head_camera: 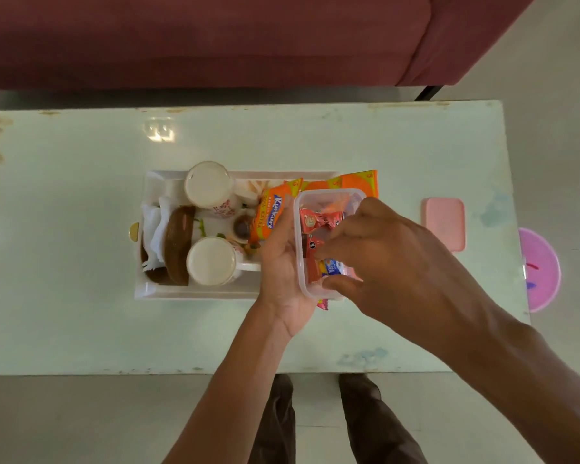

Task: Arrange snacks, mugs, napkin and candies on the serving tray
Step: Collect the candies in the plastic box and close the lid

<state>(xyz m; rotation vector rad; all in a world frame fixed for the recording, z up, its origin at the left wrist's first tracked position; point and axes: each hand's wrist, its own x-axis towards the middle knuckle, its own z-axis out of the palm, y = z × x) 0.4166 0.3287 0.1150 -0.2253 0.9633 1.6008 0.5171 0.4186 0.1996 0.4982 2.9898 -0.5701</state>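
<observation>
A white serving tray [154, 291] sits mid-table. It holds two floral mugs [209, 188] [211, 261], a white napkin [154, 226] in a brown holder [178, 246], and orange snack packets [272, 212] at its right end. My left hand [282, 262] grips a clear plastic container [329, 195] above the tray's right end. Wrapped candies [318, 219] lie inside it. My right hand [382, 249] reaches into the container, fingers curled among the candies; whether they pinch one is hidden.
A pink lid [444, 224] lies on the pale green table [81, 329] right of the tray. A pink round object [541, 269] shows past the table's right edge. A maroon sofa [215, 38] runs behind the table. My legs stand below the front edge.
</observation>
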